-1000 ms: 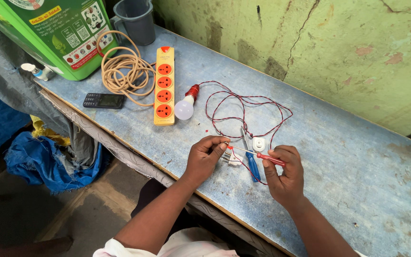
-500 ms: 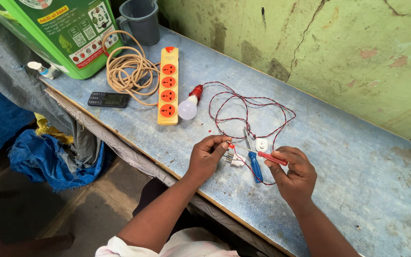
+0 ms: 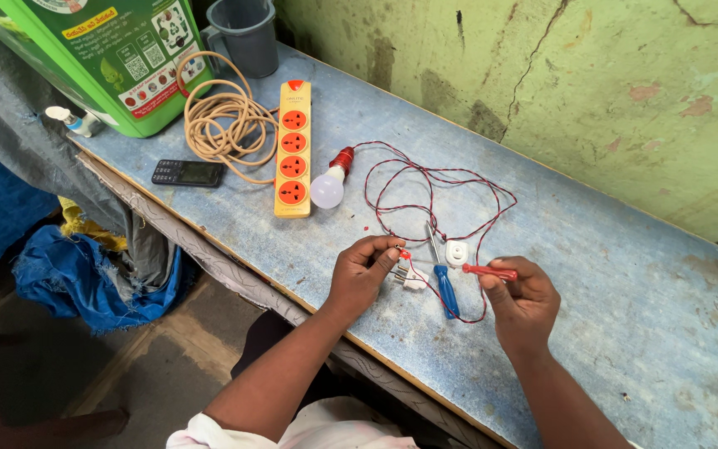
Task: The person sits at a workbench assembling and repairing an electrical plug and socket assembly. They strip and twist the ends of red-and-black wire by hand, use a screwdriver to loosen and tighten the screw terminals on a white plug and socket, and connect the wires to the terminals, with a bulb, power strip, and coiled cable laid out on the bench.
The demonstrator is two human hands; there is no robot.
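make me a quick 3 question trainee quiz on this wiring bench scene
1. True or false: the bulb lies beside the orange power strip.
2. Which tool does the right hand hold? A) red-handled screwdriver B) blue-handled tool C) black phone
3. What does the left hand pinch at its fingers?

Key:
1. True.
2. A; the blue-handled tool lies on the bench.
3. The end of the red wire, just above the white plug.
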